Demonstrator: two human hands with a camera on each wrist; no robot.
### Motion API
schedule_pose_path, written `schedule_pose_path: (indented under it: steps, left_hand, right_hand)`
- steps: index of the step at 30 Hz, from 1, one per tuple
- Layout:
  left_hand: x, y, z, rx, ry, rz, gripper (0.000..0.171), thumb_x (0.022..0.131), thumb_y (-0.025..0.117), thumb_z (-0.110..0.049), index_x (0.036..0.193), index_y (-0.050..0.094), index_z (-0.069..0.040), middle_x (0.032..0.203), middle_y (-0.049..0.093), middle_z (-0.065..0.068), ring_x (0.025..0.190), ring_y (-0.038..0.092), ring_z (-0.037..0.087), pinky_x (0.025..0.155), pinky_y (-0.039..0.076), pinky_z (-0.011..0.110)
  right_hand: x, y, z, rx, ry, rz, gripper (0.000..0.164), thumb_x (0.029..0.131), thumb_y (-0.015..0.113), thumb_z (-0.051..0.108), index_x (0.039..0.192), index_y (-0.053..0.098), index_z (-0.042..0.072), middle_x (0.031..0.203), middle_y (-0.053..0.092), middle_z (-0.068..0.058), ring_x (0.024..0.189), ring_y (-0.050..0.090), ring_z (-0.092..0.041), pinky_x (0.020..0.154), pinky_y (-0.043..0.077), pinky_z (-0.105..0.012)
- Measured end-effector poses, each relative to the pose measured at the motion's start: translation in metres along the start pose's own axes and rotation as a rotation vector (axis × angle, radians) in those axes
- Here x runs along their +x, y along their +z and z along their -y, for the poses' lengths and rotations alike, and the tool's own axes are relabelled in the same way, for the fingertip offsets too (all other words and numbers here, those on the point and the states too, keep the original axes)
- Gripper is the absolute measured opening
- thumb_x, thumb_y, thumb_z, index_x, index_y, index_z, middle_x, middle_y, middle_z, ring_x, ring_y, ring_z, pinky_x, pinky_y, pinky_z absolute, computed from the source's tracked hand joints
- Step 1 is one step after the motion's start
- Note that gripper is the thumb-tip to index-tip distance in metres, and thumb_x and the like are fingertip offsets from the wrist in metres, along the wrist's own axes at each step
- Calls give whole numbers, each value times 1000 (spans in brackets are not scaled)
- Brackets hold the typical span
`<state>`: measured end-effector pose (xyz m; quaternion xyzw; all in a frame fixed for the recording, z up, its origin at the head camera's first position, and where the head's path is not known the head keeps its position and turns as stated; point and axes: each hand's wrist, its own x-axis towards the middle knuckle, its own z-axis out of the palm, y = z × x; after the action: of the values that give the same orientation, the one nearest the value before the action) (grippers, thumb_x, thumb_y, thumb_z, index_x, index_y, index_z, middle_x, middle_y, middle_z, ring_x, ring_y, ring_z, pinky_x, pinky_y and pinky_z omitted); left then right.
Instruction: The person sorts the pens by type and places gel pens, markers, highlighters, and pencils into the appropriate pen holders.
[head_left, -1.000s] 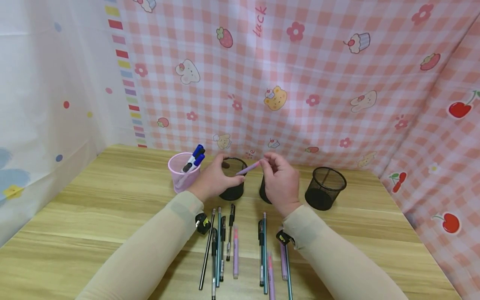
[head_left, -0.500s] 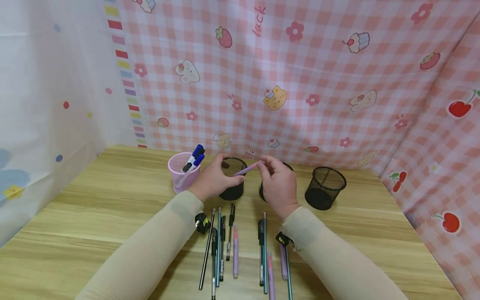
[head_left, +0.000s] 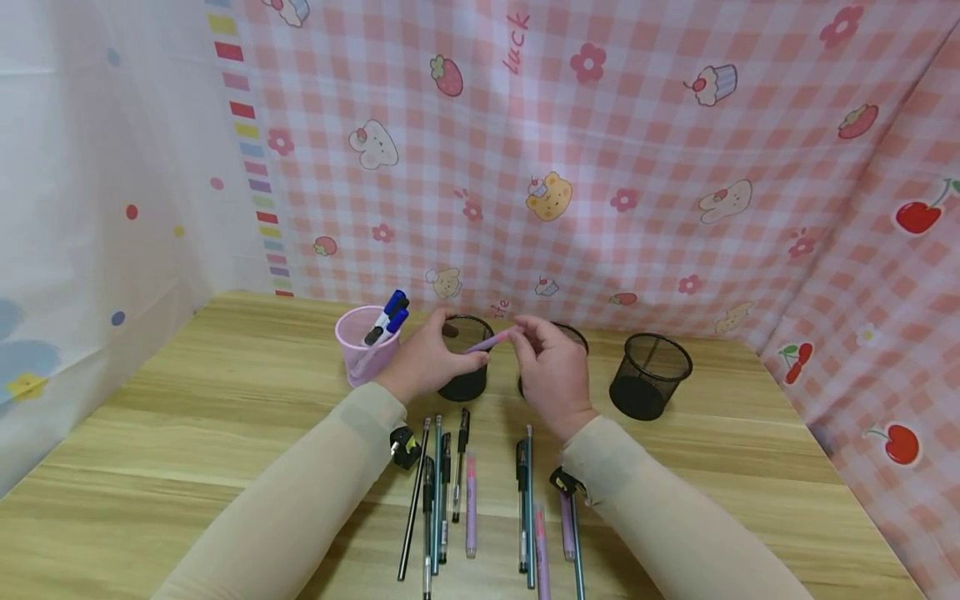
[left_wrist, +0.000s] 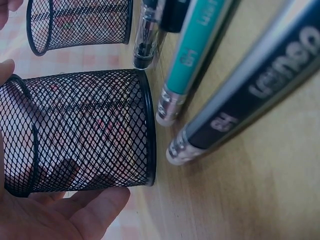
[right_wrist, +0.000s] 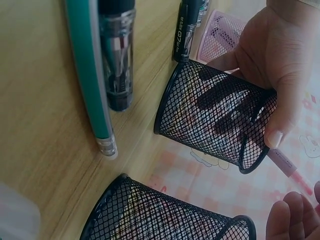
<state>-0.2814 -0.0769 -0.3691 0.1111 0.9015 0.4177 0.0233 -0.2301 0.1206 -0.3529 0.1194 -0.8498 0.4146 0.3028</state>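
Observation:
My left hand [head_left: 426, 357] grips a black mesh pen cup [head_left: 467, 385] around its side, thumb at the near rim. The cup stands upright on the table. Between thumb and fingers, my right hand [head_left: 557, 375] pinches a purple highlighter [head_left: 491, 342] by its pink end. The highlighter slants down to the left, its lower end at the cup's mouth behind my left thumb. In the right wrist view the highlighter [right_wrist: 287, 167] shows past the rim, and the left fingers spread behind the mesh.
A pink mesh cup [head_left: 360, 354] with several markers [head_left: 390, 317] stands left. Another black cup [head_left: 573, 335] is partly behind my right hand; one more [head_left: 651, 379] stands right. Pencils, black pens and highlighters [head_left: 471, 508] lie in front, between my forearms.
My right hand has moved a little left and slightly down, bringing the highlighter's lower end further into the cup. The left hand and its cup have stayed put.

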Motion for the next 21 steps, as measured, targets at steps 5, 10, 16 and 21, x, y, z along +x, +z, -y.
schedule_pose_path:
  steps: [5,10,16,21]
  left_hand:
    - [1,0,1,8,-1,-2,108,83,76,-71,164,27,-19,154,54,20,131,62,36,105,54,55]
    - [1,0,1,14,-1,1,109,82,76,-73,164,27,-19,154,54,20,133,61,36,106,54,55]
    - [0,0,1,9,2,-4,108,83,75,-72,164,28,-19,154,54,20,134,61,37,106,54,55]
    - [0,0,1,9,4,-6,107,84,75,-71,164,27,-18,155,53,21,136,59,37,107,53,55]
  right_hand:
    - [-2,1,1,-4,13,30,24,105,67,21,124,76,10,98,80,-7,69,67,-15,61,53,-28]
    - [-3,3,1,-8,32,52,25,106,66,22,125,75,9,100,81,-7,72,69,-15,64,54,-28]
    - [-3,4,1,-4,46,66,26,106,66,22,125,75,8,105,81,-7,78,72,-17,66,56,-30]
    - [-4,5,2,-5,65,83,27,106,66,23,127,75,9,109,81,-7,88,76,-20,69,59,-35]
